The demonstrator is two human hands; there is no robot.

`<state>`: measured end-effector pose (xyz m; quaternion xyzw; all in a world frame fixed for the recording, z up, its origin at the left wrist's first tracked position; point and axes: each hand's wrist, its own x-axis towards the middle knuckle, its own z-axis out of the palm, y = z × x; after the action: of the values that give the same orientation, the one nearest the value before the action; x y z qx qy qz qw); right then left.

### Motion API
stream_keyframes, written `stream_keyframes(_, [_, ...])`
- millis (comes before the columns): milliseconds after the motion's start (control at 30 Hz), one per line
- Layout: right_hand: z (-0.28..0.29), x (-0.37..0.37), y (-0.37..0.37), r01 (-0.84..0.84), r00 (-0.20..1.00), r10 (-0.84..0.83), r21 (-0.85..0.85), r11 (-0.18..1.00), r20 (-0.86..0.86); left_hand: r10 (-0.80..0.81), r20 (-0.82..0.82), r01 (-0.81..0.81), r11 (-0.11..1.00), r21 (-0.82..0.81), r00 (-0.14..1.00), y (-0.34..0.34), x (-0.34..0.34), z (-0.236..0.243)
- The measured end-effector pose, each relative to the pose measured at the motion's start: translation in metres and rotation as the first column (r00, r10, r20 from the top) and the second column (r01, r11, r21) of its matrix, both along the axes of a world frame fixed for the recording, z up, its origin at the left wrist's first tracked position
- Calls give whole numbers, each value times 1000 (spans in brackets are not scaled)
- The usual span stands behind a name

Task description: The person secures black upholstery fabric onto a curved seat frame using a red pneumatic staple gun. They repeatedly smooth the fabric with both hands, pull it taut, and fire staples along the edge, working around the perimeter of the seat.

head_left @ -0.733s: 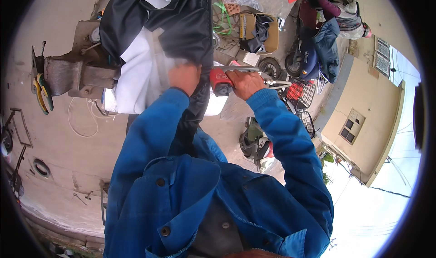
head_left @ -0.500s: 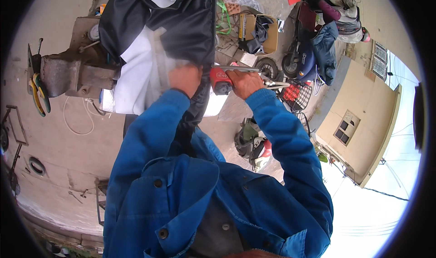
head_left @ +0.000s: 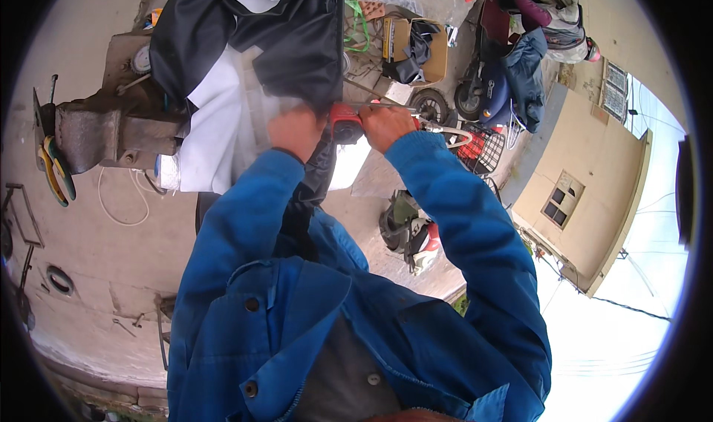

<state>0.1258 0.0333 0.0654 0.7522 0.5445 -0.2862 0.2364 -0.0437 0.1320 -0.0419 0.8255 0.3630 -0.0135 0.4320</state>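
A sheet of black vinyl [head_left: 297, 54] with a white underside [head_left: 212, 144] lies folded in front of me, a translucent strip along its middle. My left hand [head_left: 295, 131], slightly blurred, is closed on the vinyl near its right edge, and its fingertips are partly hidden. My right hand [head_left: 388, 125] is wrapped round a red staple gun [head_left: 345, 123] with a long metal bar. The tool's red head meets the vinyl's right edge, close beside my left hand. What lies under the vinyl is hidden.
A rusty bench vise [head_left: 111, 129] stands left of the vinyl, with yellow-and-black pliers [head_left: 56, 169] beside it. Beyond my right hand are a cardboard box [head_left: 437, 58] of black scraps, a parked scooter [head_left: 494, 88] and a wire basket [head_left: 481, 153]. A tyre [head_left: 59, 279] lies on the ground.
The view has shifted slightly. My right hand and the red tool have come a little left, closer to my left hand, which still grips the vinyl.
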Motion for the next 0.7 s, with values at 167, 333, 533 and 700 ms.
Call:
stream_keyframes(167, [1,-9,9,8,1000,-7,-47,999,29,-11,-23,11,1000,-21,1000,-2,-2,-5])
stream_keyframes(333, [5,-8,11,8,1000,-8,-82,997,3,-18,-42,19,1000,10,999,-5,-3,-9])
stream_keyframes(533, [0,-7,23,-22,1000,25,-191,981,13,-4,-17,4,1000,16,1000,-3,-3,-6])
stream_keyframes(700, [0,-1,-17,4,1000,-4,-44,999,11,-17,-34,16,999,-36,999,-2,-1,-2])
